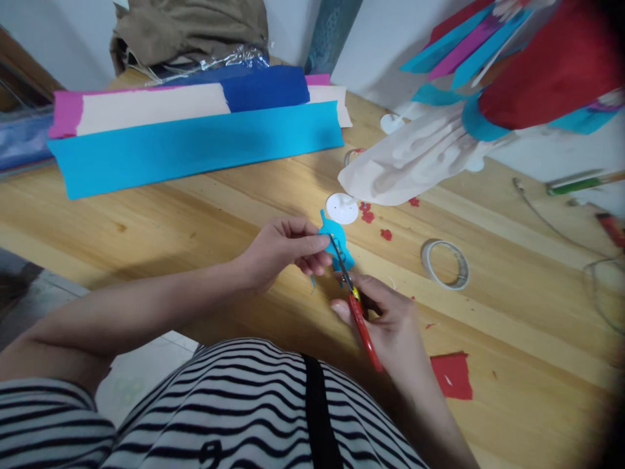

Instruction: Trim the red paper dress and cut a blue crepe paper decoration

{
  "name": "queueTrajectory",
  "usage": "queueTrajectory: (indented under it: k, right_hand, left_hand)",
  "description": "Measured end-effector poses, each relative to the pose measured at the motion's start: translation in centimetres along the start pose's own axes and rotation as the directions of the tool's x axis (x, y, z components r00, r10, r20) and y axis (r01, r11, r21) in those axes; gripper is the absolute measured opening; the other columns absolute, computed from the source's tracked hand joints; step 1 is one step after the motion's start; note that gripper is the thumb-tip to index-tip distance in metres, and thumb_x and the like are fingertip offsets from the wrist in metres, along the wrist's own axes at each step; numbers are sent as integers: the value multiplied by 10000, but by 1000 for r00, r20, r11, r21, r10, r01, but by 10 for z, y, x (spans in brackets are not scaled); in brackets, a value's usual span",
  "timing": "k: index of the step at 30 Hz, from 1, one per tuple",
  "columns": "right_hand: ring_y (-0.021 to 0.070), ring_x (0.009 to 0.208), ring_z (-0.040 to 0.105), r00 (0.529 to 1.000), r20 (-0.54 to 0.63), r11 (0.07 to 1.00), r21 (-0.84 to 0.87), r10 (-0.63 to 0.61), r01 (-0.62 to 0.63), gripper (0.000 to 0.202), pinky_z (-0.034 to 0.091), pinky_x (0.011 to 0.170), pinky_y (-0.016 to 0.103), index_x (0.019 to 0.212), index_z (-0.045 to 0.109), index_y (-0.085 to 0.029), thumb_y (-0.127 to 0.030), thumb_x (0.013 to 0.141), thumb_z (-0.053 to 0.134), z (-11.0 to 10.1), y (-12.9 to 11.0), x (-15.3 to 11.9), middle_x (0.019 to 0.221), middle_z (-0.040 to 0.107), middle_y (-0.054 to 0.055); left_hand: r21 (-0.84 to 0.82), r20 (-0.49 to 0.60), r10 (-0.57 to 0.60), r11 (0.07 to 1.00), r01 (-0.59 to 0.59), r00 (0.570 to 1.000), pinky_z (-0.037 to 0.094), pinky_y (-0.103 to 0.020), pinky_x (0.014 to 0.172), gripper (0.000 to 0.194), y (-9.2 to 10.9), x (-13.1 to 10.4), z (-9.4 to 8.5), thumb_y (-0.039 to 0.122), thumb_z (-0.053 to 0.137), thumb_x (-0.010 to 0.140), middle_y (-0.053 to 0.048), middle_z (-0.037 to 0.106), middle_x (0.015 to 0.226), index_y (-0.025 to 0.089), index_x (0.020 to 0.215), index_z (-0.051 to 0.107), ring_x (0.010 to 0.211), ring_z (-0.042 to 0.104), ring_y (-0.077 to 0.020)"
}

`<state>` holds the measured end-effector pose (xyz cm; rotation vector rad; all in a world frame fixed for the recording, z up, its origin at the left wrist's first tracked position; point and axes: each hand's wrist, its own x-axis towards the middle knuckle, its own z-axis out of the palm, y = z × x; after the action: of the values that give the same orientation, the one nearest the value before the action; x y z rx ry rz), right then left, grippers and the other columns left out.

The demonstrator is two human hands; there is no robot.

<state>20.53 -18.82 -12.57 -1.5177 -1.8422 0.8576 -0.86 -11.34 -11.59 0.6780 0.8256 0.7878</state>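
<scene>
My left hand pinches a small blue piece by its left edge, between thumb and fingers, above the wooden table. Dark marks that look like outlines show on the piece. My right hand is closed round red-handled scissors, whose dark blades point up and left and lie over the blue piece, near my left fingertips. Whether the blades are fully closed is hard to tell. A thin blue scrap is just below my left fingers. Right behind the blue piece lies a white disc.
Folded blue, white and pink sheets lie at the back left. A red and white fabric-like figure leans in from the back right. Small red cutouts, a tape roll, a red scrap and a cable lie to the right.
</scene>
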Motion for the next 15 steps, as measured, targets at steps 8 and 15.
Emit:
queueTrajectory:
  k: [8,15]
  right_hand:
    - [232,636,681,1000,18,999,38,6,-6,317,561,593,370,1039,828,-237,-523,907,792,2,0,0,811,784,75]
    - [213,620,665,999,-4,999,12,-40,40,273,541,576,347,1031,822,-227,-475,922,784,2,1,0,777,768,57]
  left_hand:
    - [-1,1,-22,1000,22,1000,507,-199,568,185,1,-1,1,247,804,790,-20,741,666,146,689,686,563,661,-93]
    - [-44,13,-11,999,12,1000,513,-200,568,161,-3,-1,0,248,814,783,-20,747,671,143,708,718,554,662,-89]
